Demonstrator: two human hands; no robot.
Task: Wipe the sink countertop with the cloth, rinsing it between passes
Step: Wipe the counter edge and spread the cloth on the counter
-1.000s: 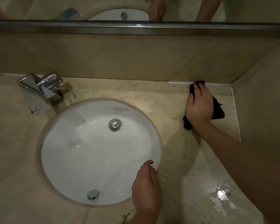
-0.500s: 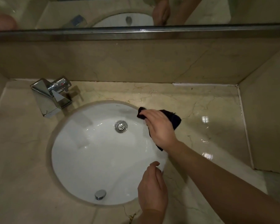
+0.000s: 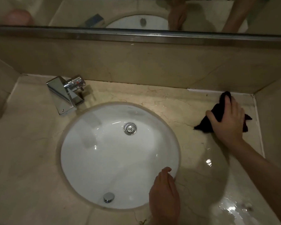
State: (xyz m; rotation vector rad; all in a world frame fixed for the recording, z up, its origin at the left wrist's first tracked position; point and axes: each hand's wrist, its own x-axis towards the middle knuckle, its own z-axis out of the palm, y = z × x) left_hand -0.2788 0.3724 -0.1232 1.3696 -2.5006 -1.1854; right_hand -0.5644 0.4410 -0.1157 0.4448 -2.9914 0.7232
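A dark cloth (image 3: 219, 109) lies bunched on the beige marble countertop (image 3: 31, 151) in the far right corner, where the backsplash meets the side wall. My right hand (image 3: 229, 122) covers it, thumb and fingers curled round the bunched fabric and pressing it down. Part of the cloth sticks out past my fingertips and on both sides of the hand. My left hand (image 3: 164, 195) rests on the front right rim of the round white sink (image 3: 96, 151), fingers loosely curved over the edge, holding nothing.
A chrome faucet (image 3: 63, 95) stands at the back left of the basin. The basin has a drain (image 3: 130, 128) and an overflow cap (image 3: 109, 197). Water shines on the counter at front right (image 3: 234, 208). A side wall (image 3: 276, 119) closes the right end; a mirror (image 3: 136, 10) runs above.
My right hand swept the cloth from the far right corner to the basin's edge, then back to the corner. My left hand stayed on the sink rim.
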